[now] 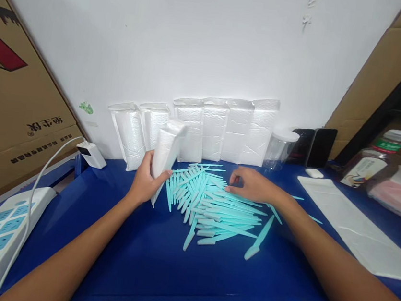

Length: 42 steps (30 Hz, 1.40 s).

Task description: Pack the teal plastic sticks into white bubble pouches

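Observation:
My left hand (149, 178) is closed around a white bubble mailer (166, 149), held upright with its top folded over. Right of it, a pile of small turquoise plastic spatulas (229, 212) lies spread on the blue table. Over the back of the pile, my right hand (250, 184) has its fingers curled toward the thumb. Whether a spatula is between those fingertips cannot be made out. Behind both hands, several white bubble mailers (212, 132) stand in a row against the wall.
A clear jar (280, 150), two dark phones (321, 147) and a brown bottle (373, 158) stand at the back right. A flat white mailer (354, 226) lies on the right. At left are a power strip (41, 195), a white charger (92, 155) and a cardboard box (18, 100).

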Tool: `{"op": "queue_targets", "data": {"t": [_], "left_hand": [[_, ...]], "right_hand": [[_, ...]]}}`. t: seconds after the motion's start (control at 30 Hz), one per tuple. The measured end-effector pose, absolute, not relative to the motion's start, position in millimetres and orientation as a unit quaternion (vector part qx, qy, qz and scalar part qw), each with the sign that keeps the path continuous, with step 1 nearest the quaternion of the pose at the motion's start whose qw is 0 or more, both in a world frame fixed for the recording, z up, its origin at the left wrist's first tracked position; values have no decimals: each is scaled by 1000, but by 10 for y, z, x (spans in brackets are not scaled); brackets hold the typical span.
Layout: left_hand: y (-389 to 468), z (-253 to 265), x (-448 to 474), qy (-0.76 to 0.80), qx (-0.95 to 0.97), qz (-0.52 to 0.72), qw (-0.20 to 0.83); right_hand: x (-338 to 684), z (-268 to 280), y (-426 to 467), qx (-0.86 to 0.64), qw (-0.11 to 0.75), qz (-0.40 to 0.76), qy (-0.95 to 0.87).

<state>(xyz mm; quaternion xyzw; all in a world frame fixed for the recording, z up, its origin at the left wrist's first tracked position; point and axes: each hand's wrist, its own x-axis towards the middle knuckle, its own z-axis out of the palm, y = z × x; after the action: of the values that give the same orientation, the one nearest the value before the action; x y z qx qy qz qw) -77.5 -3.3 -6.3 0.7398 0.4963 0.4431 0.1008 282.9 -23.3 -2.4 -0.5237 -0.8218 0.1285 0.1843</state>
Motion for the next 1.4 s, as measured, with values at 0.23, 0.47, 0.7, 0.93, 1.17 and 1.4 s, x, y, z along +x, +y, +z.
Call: {"op": "queue_targets", "data": {"t": [0.23,0.47,0.7,0.93,1.17,1.4], "left_hand": [[-85,-67,-736,456,842,269,105],[-61,-67,-769,452,847,263,92],[-61,-66,-775,455,850,251,86],[-11,-89,-827,460,848,252,75],[-22,-101,-814,469,844,251,76],[-56,-157,-776,431,870,229,66]], "right_hand": [[2928,142,-334,-532,108,251,-801],[2917,176,-349,-512,54,274,-812],[2977,147,-299,-533,81,272,-797],[3068,156,-216,-559,183,346,-731],[3078,244,-177,-560,301,177,-751],[2984,289,-260,-481,270,280,-786]]}}
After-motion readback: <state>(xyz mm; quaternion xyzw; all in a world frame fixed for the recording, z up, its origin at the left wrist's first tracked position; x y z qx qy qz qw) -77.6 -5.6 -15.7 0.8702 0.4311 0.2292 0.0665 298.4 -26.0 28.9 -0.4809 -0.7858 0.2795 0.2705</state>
